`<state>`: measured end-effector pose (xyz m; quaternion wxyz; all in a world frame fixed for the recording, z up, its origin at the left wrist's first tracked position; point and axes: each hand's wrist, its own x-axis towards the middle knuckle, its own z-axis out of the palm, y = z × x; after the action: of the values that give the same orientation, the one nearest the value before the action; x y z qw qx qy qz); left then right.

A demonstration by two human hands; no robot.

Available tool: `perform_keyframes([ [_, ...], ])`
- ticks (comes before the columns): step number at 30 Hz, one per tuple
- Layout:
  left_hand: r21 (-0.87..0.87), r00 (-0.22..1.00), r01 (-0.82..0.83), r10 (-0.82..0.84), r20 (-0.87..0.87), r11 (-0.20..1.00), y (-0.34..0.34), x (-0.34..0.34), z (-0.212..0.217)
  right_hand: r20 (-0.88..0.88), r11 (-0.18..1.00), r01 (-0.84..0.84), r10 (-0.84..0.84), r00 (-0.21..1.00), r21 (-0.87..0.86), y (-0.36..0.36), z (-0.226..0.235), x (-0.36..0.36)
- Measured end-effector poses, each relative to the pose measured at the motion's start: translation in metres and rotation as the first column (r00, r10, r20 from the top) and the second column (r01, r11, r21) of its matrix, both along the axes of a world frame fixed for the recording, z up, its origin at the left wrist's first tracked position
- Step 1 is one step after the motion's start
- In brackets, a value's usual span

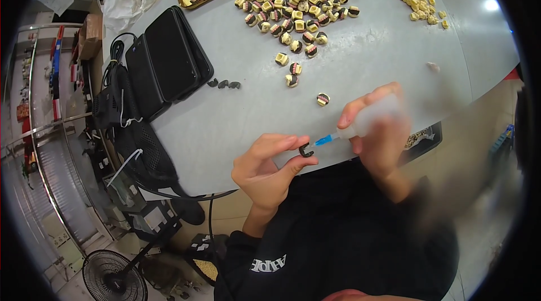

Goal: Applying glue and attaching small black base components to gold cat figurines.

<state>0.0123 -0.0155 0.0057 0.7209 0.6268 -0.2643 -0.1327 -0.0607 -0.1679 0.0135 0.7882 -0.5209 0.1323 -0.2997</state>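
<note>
The left hand [264, 168] is pinching a small black curved clip [305, 151] between its thumb and first finger, just in front of the person's chest at the near edge of the grey table [366, 59]. The right hand [378, 132] is gripping a soft, see-through squeeze bottle [369, 118] with a thin blue tip [324, 140]. The bottle is lying almost flat, and its long side is pointing to the left and a little down, straight at the clip. The blue tip is sitting just beside the clip, to the clip's right. I cannot tell if it is touching. The left hand is closest to the clip, since it is holding it.

The clip is looking hard, dark and hook-shaped. The bottle is looking cloudy and squishy.

Farther up the table a big bunch of small cream and brown blocks [296, 2] is lying. A smaller heap of pale yellow bits [420, 2] is sitting to the right. Three more black clips [224, 83] are lying beside a black flat case [172, 53].
</note>
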Motion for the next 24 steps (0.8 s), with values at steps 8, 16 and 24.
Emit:
perform_keyframes([
  [8, -0.086, 1.0, 0.003, -0.002, 0.011, 0.996, 0.002, 0.004, -0.002, 0.026, 1.0, 0.023, -0.023, 0.999, 0.009, -0.003, -0.008, -0.002],
  [16, -0.143, 0.985, -0.084, 0.061, -0.161, 0.986, 0.005, 0.003, -0.003, 0.029, 0.984, 0.154, -0.153, 0.988, -0.087, -0.023, -0.002, -0.005],
  [24, -0.114, 0.956, -0.206, 0.175, -0.234, 0.972, 0.009, 0.0, -0.01, -0.142, 0.611, 0.106, -0.344, 0.928, -0.785, -0.062, 0.0, -0.018],
])
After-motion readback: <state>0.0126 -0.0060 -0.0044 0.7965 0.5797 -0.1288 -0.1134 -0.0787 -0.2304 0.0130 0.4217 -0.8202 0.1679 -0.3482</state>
